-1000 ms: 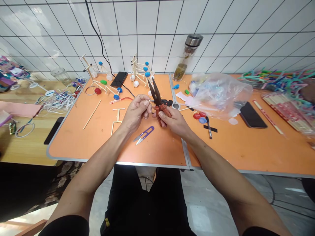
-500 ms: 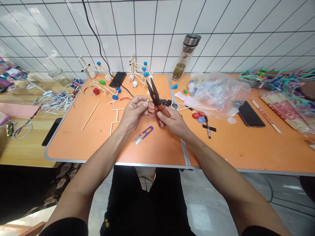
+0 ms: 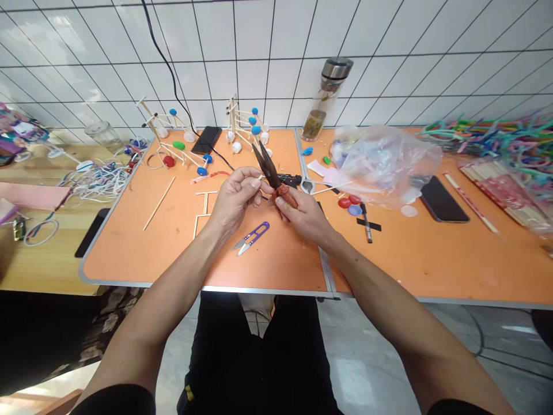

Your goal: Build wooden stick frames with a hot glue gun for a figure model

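Nip risk at my pliers (image 3: 269, 167)
My right hand (image 3: 306, 214) clasps them, left hand (image 3: 235, 197) pinches a stick (image 3: 260, 177); slipping could catch fingertips (image 3: 254, 184).

Long-nose pliers (image 3: 275, 177): red handles, dark jaws slightly parted, tilted up-left, held midair. Pale stick (image 3: 260, 177) beside jaws, mostly hidden.
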Available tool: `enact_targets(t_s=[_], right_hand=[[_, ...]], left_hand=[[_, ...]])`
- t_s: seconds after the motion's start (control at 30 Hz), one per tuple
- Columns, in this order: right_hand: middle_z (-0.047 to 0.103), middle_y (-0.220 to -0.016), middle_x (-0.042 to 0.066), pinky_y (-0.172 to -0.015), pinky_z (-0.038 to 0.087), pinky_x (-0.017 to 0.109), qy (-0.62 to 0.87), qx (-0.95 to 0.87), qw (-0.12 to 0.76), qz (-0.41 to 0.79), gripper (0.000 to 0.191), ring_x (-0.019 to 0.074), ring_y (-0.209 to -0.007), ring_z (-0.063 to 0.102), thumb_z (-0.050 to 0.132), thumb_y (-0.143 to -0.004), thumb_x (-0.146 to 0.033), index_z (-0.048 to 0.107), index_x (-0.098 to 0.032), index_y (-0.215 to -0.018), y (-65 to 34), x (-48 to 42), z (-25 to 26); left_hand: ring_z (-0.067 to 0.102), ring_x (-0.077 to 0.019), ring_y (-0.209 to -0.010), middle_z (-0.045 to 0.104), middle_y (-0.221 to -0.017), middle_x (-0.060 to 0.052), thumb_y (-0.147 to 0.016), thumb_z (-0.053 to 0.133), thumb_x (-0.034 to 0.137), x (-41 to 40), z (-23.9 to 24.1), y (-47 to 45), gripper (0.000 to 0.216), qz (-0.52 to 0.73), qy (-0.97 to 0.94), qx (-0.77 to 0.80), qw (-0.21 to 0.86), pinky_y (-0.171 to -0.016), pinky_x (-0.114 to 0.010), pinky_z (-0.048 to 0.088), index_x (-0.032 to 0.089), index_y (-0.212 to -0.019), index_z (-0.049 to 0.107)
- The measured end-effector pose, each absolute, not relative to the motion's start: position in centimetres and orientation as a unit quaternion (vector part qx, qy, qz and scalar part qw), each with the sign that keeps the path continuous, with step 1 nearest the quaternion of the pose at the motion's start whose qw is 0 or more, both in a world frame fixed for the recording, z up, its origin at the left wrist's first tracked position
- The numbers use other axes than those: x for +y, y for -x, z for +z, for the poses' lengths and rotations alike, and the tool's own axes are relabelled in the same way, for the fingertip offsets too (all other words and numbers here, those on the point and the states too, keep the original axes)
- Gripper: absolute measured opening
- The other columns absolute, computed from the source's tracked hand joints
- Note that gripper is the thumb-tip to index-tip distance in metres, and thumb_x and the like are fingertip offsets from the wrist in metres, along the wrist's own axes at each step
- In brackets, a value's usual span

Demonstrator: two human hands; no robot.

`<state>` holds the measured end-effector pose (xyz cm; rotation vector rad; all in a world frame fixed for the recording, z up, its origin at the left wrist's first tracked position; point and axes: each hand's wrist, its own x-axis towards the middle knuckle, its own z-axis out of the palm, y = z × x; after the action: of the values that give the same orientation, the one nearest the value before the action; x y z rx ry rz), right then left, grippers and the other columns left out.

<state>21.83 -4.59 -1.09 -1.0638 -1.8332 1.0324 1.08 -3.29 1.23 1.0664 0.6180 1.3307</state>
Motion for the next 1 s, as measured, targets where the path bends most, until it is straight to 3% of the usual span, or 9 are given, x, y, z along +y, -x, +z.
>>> enact_targets(t_s=[0.13, 0.33, 0.43, 0.7, 0.83, 1.0], right_hand=[[0.076, -0.093, 0.006, -0.066, 0.049, 0.034, 0.416, -0.712, 0.385, 0.415, 0.064, 0.0175, -0.066, 0.061, 0.06, -0.105, -0.081, 0.071, -0.02, -0.121, -21.88, -4.53, -1.5], [0.072, -0.082, 0.003, -0.069, 0.049, 0.035, 0.429, -0.715, 0.376, 0.404, 0.064, 0.0192, -0.067, 0.062, 0.06, -0.106, -0.08, 0.074, -0.019, -0.12, -21.94, -4.61, -1.37], [0.076, -0.088, 0.005, -0.07, 0.051, 0.036, 0.433, -0.713, 0.377, 0.404, 0.068, 0.0194, -0.067, 0.063, 0.06, -0.105, -0.081, 0.074, -0.019, -0.127, -21.95, -4.62, -1.23], [0.077, -0.09, 0.005, -0.064, 0.05, 0.033, 0.414, -0.696, 0.395, 0.433, 0.071, 0.017, -0.065, 0.06, 0.062, -0.103, -0.082, 0.073, -0.019, -0.135, -21.85, -4.58, -1.27], [0.068, -0.075, 0.0, -0.064, 0.048, 0.032, 0.41, -0.696, 0.392, 0.44, 0.067, 0.017, -0.063, 0.059, 0.063, -0.105, -0.08, 0.075, -0.018, -0.131, -21.89, -4.71, -1.04], [0.07, -0.08, 0.002, -0.063, 0.048, 0.032, 0.408, -0.697, 0.392, 0.44, 0.066, 0.0166, -0.064, 0.058, 0.063, -0.102, -0.083, 0.074, -0.02, -0.118, -21.89, -4.83, -0.69]], left_hand=[[0.06, -0.0083, -0.054, 0.081, -0.076, 0.0, -0.072, 0.105, 0.053, -3.26, 1.15, -1.12, 0.053, 0.583, -0.458, 0.27, 0.614, -0.054, -0.021, 0.047, 0.021, -0.095, 0.07], [0.059, -0.0077, -0.053, 0.08, -0.077, 0.001, -0.076, 0.103, 0.053, -3.22, 0.99, -0.96, 0.05, 0.58, -0.458, 0.266, 0.619, -0.053, -0.02, 0.045, 0.022, -0.103, 0.076], [0.058, -0.0079, -0.052, 0.078, -0.076, 0.001, -0.08, 0.1, 0.053, -3.22, 0.98, -0.9, 0.047, 0.573, -0.464, 0.275, 0.617, -0.052, -0.021, 0.044, 0.022, -0.108, 0.077], [0.057, -0.0092, -0.047, 0.075, -0.07, 0.004, -0.081, 0.099, 0.055, -3.27, 1.15, -0.89, 0.051, 0.579, -0.463, 0.26, 0.619, -0.049, -0.022, 0.041, 0.024, -0.103, 0.064], [0.056, -0.0092, -0.047, 0.077, -0.071, 0.004, -0.079, 0.101, 0.054, -3.4, 1.4, -0.93, 0.056, 0.578, -0.457, 0.257, 0.625, -0.049, -0.022, 0.042, 0.024, -0.109, 0.064], [0.059, -0.0091, -0.048, 0.079, -0.071, 0.001, -0.075, 0.103, 0.053, -3.45, 1.37, -0.98, 0.057, 0.576, -0.445, 0.266, 0.632, -0.049, -0.021, 0.043, 0.022, -0.102, 0.064]])
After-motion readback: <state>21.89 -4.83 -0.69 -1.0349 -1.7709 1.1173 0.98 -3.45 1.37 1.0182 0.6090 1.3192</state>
